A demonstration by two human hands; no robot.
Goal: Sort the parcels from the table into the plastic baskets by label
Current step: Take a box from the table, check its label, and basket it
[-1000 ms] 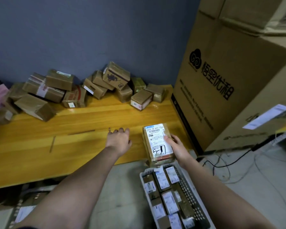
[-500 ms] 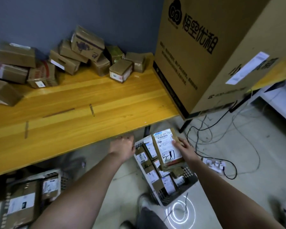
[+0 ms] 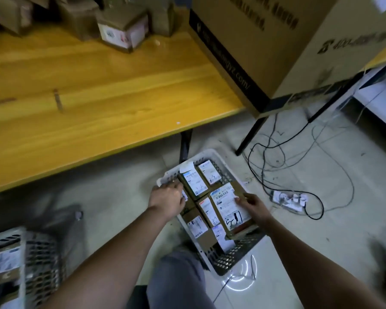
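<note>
A white plastic basket (image 3: 212,262) stands on the floor below the table edge, filled with several labelled brown parcels. My right hand (image 3: 253,207) holds a flat parcel with a white label (image 3: 228,208) down inside the basket at its right side, thumb on the label. My left hand (image 3: 168,197) reaches into the basket's left side, fingers on the parcels there; whether it grips one is hidden. More brown parcels (image 3: 120,30) lie at the back of the yellow wooden table (image 3: 98,85).
A second basket (image 3: 31,259) with a labelled parcel stands on the floor at the left. A large cardboard box (image 3: 276,41) sits on the table's right end. Black cables and a power strip (image 3: 289,198) lie on the floor to the right. My knee (image 3: 176,282) is beside the basket.
I have bent lower. My right hand brought the labelled parcel from above the basket down into it, and my left hand moved from the basket's edge onto the parcels inside.
</note>
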